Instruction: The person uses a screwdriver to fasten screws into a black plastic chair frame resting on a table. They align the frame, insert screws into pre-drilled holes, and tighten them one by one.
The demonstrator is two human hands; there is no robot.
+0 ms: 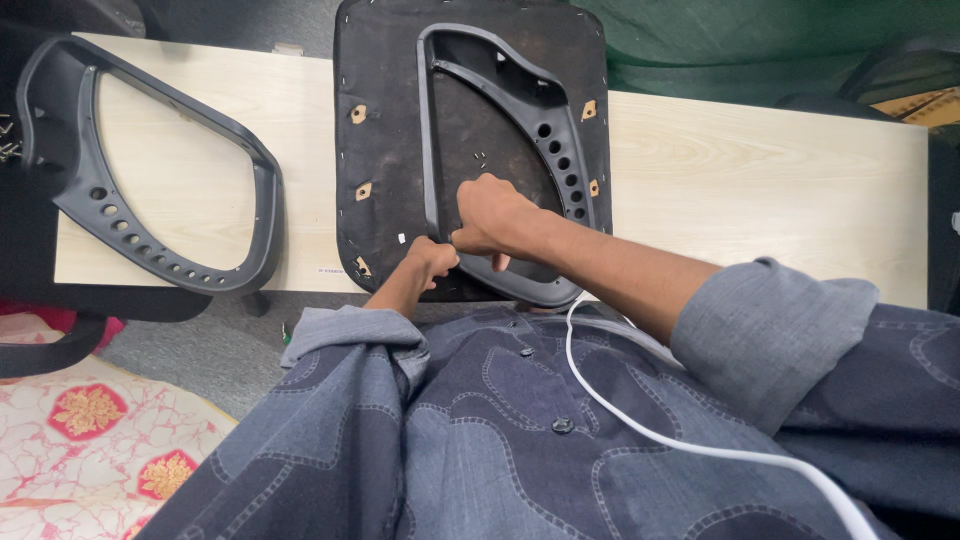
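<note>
Both hands, left (432,262) and right (492,215), clench the armrest frame (560,150); whatever they pinch stays hidden

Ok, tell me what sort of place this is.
Probably a furniture assembly or repair workshop: an upturned chair seat lies on a pale wooden board, with two loose grey plastic armrest frames, one under both hands.

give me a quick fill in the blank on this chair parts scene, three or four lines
1. Both hands, left hand and right hand, meet at the near end of the grey ____ lying on the dark seat base.
2. A second armrest lies to the ____ of the seat base.
3. Both parts lie on a pale ____ board.
4. The cable across the shirt is ____.

Missing words: armrest; left; wooden; white
</note>
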